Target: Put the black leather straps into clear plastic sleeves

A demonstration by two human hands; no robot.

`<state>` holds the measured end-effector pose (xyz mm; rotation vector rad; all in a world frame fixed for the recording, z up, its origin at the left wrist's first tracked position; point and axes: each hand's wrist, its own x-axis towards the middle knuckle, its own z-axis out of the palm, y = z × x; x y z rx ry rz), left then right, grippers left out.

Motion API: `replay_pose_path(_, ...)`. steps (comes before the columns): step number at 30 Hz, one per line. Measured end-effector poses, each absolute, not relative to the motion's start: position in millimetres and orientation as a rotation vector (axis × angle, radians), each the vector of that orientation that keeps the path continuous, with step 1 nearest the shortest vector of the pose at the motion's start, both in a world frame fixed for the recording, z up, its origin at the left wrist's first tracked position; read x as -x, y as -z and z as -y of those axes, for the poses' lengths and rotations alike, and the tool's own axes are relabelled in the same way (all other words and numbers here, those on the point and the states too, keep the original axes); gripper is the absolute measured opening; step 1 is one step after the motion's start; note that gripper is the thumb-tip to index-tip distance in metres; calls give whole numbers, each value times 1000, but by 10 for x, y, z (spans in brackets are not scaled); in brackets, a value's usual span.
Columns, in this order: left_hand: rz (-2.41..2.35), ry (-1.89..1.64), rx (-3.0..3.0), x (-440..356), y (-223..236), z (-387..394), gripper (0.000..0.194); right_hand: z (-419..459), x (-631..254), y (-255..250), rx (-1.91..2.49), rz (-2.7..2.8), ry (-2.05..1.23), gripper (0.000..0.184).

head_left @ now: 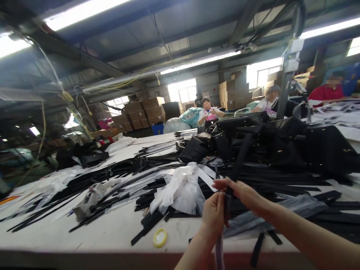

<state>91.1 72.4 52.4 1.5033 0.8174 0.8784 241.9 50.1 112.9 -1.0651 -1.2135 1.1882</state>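
Black bags (281, 144) heaped beyond, white plastic (182, 187) alongside, yellow ring (155, 240) by tabletop's (107, 236) near edge, black strip (227, 205) clamped in left hand (213, 212), right hand (244, 192) at its top, grip unclear

Matt straps (147, 227), glossy film (305, 205)

The straps have a flat, dull face; the film around them is thin, shiny, see-through plastic. The white bag (182, 189) is crinkled, translucent plastic. Piled black bags (281, 138) show a smooth, leather-like skin with a low sheen and shiny metal studs (279, 151). The tabletop (104, 240) is smooth, the yellow ring (160, 237) slick plastic, the boxes (137, 114) matt cardboard. Blur leaves the held strip's (227, 205) material hard to tell.
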Motion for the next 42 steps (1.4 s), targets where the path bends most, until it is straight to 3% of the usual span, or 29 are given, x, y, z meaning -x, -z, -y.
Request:
replay_pose_path(7, -840, -928, -1557, -809, -605, -705, 64, -498, -2358, -1178, 1006, 1096, -1145, 62)
replay_pose_path(13, -817, -945, -1564, -760, -681, -689, 62, -411, -2166, -1161, 1149, 1301, -1242, 74)
replay_pose_path(22, -826, -947, -1582, -742, -695, -691, 62, -400, -2215, -1015, 1112, 1525, -1054, 64)
replay_pose_path(31, -518, -383, -1064, -593, -729, -731, 82, -412, -2432, -1058, 1206, 1342, -978, 55)
replay_pose_path(42, -323, -119, -904, -89, -162, -708, 86, -380, -2965, -947, 1226, 971, -1066, 42)
